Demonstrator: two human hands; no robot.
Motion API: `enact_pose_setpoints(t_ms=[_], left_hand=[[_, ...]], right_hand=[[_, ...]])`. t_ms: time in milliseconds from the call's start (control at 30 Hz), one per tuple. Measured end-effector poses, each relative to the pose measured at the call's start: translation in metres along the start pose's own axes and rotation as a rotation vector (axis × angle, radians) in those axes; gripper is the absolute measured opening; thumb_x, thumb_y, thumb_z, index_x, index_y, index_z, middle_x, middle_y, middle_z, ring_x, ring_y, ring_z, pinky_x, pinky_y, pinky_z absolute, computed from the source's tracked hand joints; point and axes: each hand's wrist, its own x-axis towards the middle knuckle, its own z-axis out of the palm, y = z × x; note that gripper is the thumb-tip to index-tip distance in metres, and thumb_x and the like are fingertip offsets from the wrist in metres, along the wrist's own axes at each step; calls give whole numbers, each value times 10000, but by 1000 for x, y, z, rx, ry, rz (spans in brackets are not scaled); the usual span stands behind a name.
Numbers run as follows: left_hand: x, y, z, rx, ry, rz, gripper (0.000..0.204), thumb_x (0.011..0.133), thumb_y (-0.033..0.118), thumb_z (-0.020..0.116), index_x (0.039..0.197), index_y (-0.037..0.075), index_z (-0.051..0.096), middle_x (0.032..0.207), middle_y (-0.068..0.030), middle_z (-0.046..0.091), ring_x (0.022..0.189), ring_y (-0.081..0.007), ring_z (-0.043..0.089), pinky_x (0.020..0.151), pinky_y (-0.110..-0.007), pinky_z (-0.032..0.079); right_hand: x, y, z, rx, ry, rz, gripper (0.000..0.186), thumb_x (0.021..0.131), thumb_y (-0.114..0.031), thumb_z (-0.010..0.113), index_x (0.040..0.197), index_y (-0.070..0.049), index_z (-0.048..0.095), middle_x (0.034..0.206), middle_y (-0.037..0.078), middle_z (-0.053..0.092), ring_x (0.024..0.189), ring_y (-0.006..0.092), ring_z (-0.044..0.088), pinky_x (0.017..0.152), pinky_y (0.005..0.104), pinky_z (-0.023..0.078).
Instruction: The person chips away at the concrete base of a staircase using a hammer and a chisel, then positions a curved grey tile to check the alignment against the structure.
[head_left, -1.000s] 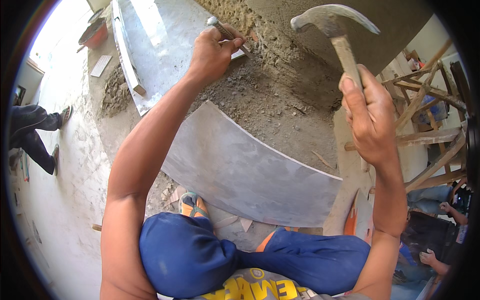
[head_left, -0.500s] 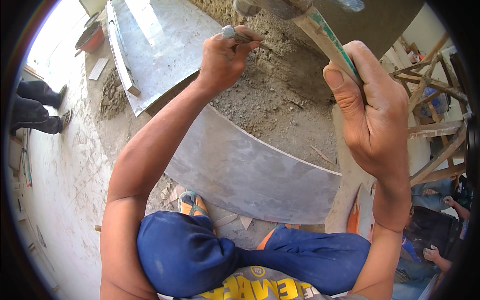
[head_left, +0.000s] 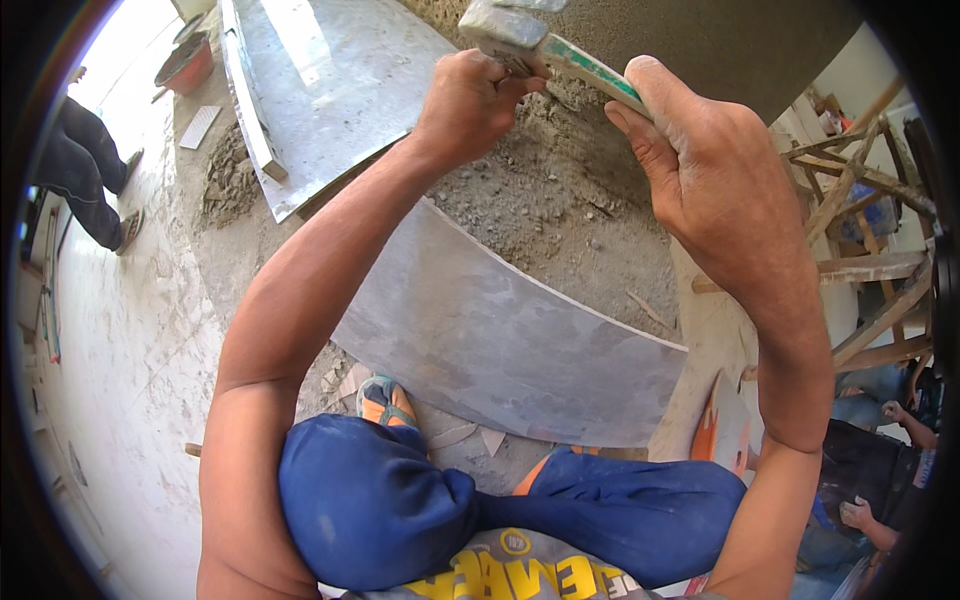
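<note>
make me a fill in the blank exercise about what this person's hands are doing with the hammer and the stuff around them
1. The right hand grips the hammer by its ____.
2. The left hand is closed on a small metal tool, and the hammer's head sits right ____ that hand.
3. Below the arms lies a large grey ____ with a curved edge.
4. The person's knees are covered in ____ cloth.

Missing words: handle; above; slab; blue

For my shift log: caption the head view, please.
Right hand brings hammer down at the left hand, over gritty mortar beside grey slab.
</note>
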Motion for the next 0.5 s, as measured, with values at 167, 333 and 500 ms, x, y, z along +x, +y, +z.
enact_pose_setpoints(t_ms=[167, 333, 500], left_hand=[[1, 8, -5, -15, -36, -49, 105, 903, 16, 713, 825, -52, 731, 883, -134, 770, 764, -238, 753, 667, -355, 566], [4, 9, -6, 42, -109, -141, 92, 904, 17, 711, 838, -43, 735, 832, -161, 747, 725, -245, 740, 654, -358, 554], [3, 9, -5, -12, -41, -7, 62, 912, 20, 705, 890, -23, 743, 814, -168, 741, 715, -252, 734, 654, -368, 554]], right_hand=[[5, -13, -3, 95, 86, 48, 192, 1016, -186, 646, 1096, -17, 603, 664, 162, 470, 516, 266, 450, 518, 378, 380], [8, -5, -5, -68, -88, 79, 195, 1017, -186, 640, 1075, -7, 593, 686, 182, 499, 536, 326, 467, 533, 382, 392], [4, -11, 2, 74, 20, 58, 199, 1017, -188, 635, 1041, 1, 577, 744, 246, 535, 643, 441, 492, 549, 414, 405]])
